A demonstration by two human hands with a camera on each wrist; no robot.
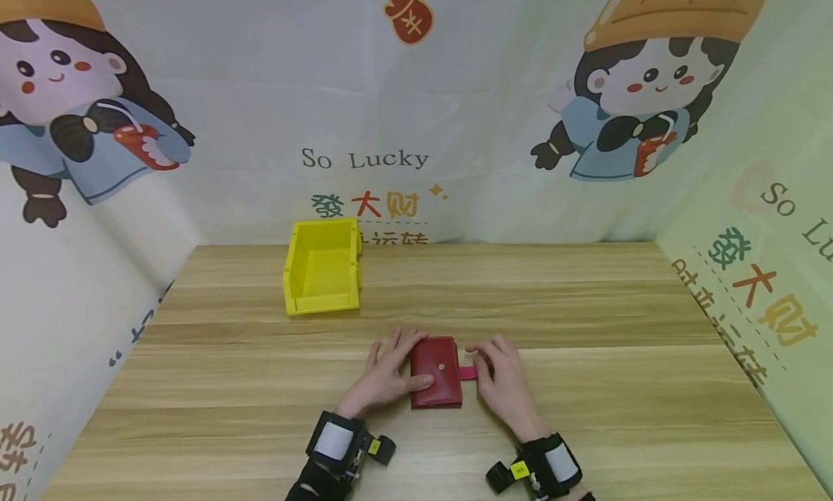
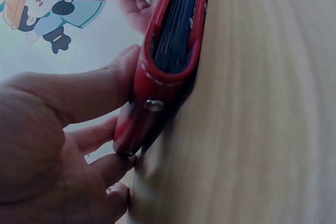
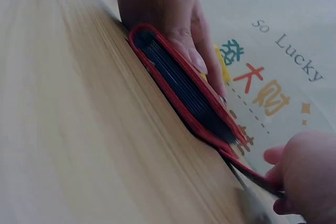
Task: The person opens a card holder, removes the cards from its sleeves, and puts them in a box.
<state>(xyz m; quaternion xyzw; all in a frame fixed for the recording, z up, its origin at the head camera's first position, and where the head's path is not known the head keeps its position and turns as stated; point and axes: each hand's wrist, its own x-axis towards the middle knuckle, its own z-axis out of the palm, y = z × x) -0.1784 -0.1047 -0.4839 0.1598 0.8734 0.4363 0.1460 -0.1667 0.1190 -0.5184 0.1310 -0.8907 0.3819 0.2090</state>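
Nearest the camera, the left hand (image 1: 385,377) lies on the red wallet (image 1: 435,371), fingers spread, thumb pressing its top. The right hand (image 1: 500,374) pinches the unfastened strap tab (image 1: 466,373). Wallet flat on table (image 1: 586,298), apparently not yet opened.

Light wood-grain tabletop (image 1: 586,327) with plank-like bands, yellow open-fronted bin (image 1: 322,267) standing at its far edge left of centre, red snap-button wallet (image 1: 435,371) lying flat near the front edge, well apart from the bin
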